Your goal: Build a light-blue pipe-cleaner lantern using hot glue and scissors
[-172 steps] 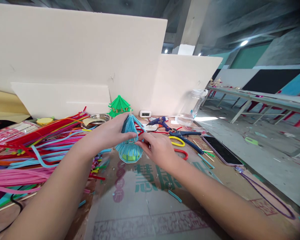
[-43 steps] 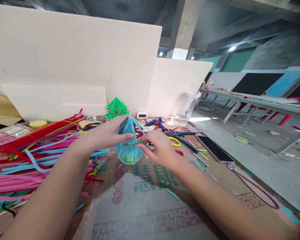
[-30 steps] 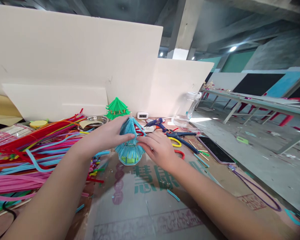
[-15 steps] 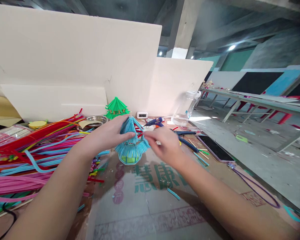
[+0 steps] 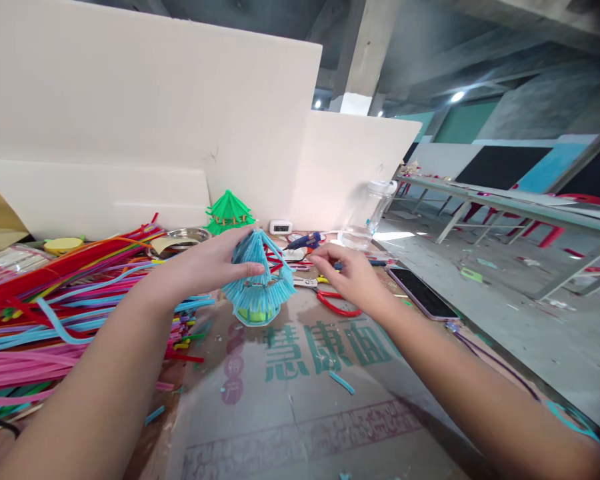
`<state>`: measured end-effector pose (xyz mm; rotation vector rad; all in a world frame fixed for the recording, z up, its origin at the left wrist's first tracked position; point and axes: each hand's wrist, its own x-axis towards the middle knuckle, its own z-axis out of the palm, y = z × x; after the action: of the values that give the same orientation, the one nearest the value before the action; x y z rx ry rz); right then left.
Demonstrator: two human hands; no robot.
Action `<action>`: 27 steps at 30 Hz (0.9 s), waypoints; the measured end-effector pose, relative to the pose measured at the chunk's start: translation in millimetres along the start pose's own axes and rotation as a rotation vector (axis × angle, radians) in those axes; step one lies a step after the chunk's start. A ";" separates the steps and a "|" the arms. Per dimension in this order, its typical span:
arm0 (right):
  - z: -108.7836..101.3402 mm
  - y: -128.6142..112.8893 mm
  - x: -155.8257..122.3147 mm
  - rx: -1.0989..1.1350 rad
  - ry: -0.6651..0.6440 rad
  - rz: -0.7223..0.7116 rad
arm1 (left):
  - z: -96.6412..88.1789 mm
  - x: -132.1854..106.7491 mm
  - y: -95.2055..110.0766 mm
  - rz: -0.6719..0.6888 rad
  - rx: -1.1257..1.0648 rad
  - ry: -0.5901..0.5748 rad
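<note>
My left hand (image 5: 207, 267) is closed around the roof of a light-blue pipe-cleaner pagoda (image 5: 257, 287), which stands upright on the cardboard mat (image 5: 300, 400). Red pipe-cleaner ends poke out behind the roof. My right hand (image 5: 347, 277) hovers to the right of the pagoda, off it, with its fingers loosely stretched toward a blue glue gun (image 5: 305, 241). Nothing shows in that hand. Red-handled pliers (image 5: 337, 305) lie just below it.
A pile of coloured pipe cleaners (image 5: 55, 300) fills the left of the table. At the back stand a green pagoda (image 5: 227, 212), a metal dish (image 5: 180, 237), a small clock (image 5: 280, 227) and a clear jar (image 5: 367, 220). A phone (image 5: 420, 293) lies right, near the table edge.
My right hand has let go of the pagoda's roof fringe and moved right and back toward the glue gun. The left hand keeps its grip, and the pliers now show.
</note>
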<state>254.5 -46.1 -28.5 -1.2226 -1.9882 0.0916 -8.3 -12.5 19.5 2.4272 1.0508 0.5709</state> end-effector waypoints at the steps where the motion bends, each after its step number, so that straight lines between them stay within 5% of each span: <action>1: 0.8 5.7 -5.4 -0.014 -0.060 0.020 | -0.5 -0.4 -1.2 -0.002 0.004 0.005; 3: -1.2 15.6 -18.7 -0.041 -0.212 0.056 | -0.9 -1.1 -3.4 -0.002 0.031 0.023; 7: -14.2 19.4 -47.6 -0.032 -0.797 0.102 | -0.4 -1.3 -5.2 -0.018 0.084 0.026; 9: -16.7 13.8 -58.5 -0.061 -0.961 0.113 | 0.1 -1.1 -4.9 -0.029 0.110 0.034; 18: -8.1 -1.4 -57.1 -0.066 -0.847 0.078 | 0.5 -1.6 -3.9 -0.040 0.115 0.032; 23: -29.1 -19.2 -64.2 -0.188 -1.022 0.149 | 0.0 -1.9 -7.1 -0.041 0.152 0.030; 27: -21.0 -29.8 -76.1 -0.243 -0.973 0.077 | -0.3 -1.3 -7.3 -0.045 0.187 0.023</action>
<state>263.9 -128.3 -45.2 -1.5867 -2.8316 0.5944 -13.4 -8.9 15.6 2.5548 1.2143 0.5070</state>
